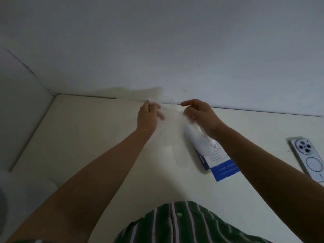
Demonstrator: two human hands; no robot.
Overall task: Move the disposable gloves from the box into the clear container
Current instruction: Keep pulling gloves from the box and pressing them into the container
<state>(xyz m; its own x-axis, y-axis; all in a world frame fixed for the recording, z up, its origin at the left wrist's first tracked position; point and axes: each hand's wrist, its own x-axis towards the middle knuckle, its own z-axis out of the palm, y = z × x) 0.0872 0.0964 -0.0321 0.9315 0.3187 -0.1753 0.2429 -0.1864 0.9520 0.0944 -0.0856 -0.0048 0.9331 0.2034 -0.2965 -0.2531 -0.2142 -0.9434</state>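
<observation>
From the head camera, my left hand (149, 114) and right hand (198, 114) are raised side by side above the white table (87, 137), near its far edge. A thin clear glove (172, 132) is stretched between them. My left thumb and fingers pinch one edge of it, and my right fingers are curled onto the other edge, with the forefinger sticking out toward the left. The glove hangs down from that grip, its pale fingers trailing toward me just over the tabletop.

The blue-and-white box (217, 160) lies flat on the table just right of the hanging glove, under my right wrist. More crinkled plastic (213, 143) pokes from its far end. A faint curved outline (169, 99) sits by the wall (157, 50) between my hands, too washed out to tell what it is.

The table meets the wall just beyond my fingertips, and a pale side panel (22, 111) bounds it on the left. Bare tabletop runs left of the glove and back to my striped shirt (184, 225). A phone (308, 155) lies well apart, by the right edge.
</observation>
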